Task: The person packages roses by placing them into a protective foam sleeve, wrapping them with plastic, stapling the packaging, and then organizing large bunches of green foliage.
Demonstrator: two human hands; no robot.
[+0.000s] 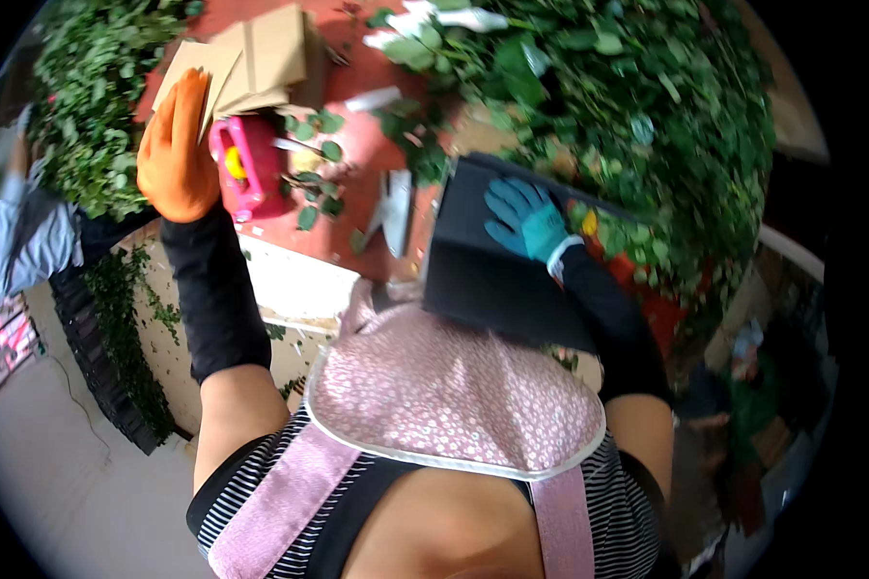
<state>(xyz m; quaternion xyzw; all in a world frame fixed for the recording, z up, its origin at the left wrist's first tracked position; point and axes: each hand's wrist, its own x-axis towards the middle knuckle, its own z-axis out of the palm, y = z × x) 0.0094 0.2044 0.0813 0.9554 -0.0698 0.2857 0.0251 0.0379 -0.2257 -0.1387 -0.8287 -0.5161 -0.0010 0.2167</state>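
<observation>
My left hand (178, 154), in an orange glove, is at the stack of brown cardboard (272, 53) at the far left of the red table. Its fingers lie along the front cardboard sheet (203, 66), and the thumb is hidden behind it. My right hand (524, 224), in a teal glove, rests with fingers spread on a black folded panel (497, 289), which leans against the table's near edge. Just right of the orange glove stands a pink plastic item with a handle (251, 179) and a yellow part. A grey metal bladed tool (393, 214) lies between the hands.
Leafy green stems (637, 106) heap over the right of the red table (343, 227), with more greenery (97, 125) at far left. Loose leafy sprigs (309, 183) lie mid-table. Another person's blue sleeve (29, 241) shows at the left edge.
</observation>
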